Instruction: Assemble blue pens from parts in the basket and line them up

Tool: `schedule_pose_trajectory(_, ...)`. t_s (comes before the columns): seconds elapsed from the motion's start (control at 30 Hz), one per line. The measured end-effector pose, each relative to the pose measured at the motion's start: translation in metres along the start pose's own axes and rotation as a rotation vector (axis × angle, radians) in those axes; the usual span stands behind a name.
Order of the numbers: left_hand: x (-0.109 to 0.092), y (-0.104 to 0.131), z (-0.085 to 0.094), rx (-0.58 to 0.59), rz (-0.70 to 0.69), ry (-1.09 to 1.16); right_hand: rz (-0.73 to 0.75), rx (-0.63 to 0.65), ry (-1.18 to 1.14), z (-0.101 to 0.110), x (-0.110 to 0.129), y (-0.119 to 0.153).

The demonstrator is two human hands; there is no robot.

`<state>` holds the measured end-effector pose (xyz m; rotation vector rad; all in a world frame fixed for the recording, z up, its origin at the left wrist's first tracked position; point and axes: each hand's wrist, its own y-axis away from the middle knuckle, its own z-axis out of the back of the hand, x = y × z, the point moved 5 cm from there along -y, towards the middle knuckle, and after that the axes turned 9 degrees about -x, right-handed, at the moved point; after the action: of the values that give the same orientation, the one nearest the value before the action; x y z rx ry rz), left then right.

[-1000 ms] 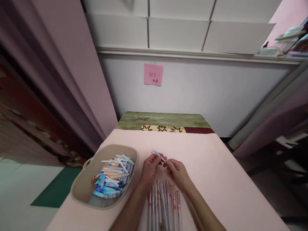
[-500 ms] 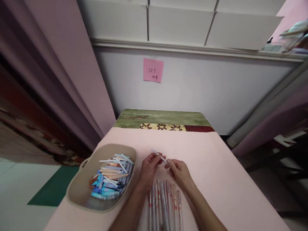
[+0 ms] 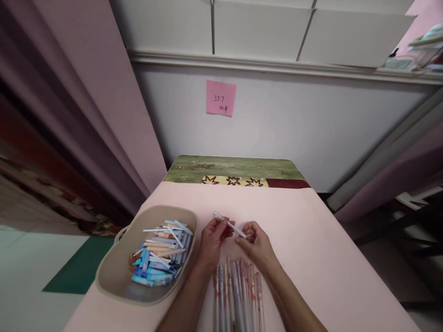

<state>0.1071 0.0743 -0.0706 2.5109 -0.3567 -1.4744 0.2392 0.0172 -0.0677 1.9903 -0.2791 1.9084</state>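
Between my hands is a slim clear-and-white pen, tilted down to the right. My left hand pinches it near its upper left part, and a clear end sticks out past the fingers. The fingers of my right hand are closed around its lower right end, which they partly hide. Below my hands, several clear pens with reddish marks lie side by side on the pink table cover. A beige basket on the left holds blue, white and tan pen parts.
The pink-covered table has a green patterned far edge against a white wall. A pink note is stuck there. Curtains hang on the left, and dark furniture stands at the right.
My right hand has shifted slightly down and right along the pen, its fingers more curled. More of the pen shows between my hands. The view has tilted slightly.
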Motion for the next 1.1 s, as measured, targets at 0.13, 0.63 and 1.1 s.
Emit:
schedule_pose_trajectory(0.13, -0.0033, 0.0015, -0.0019, 0.001, 0.011, -0.006, -0.046, 0.06, 0.041, -0.0023, -0.0023, 0.0013)
schedule_pose_trajectory(0.63, -0.0034, 0.0049, -0.0062, -0.006, 0.01, -0.011, -0.085, 0.045, 0.078, 0.0002, -0.0054, 0.001)
schedule_pose_trajectory(1.1, -0.0064, 0.0006, -0.0012, -0.079, -0.026, 0.049, -0.032, -0.007, 0.03, 0.0052, -0.0026, -0.0007)
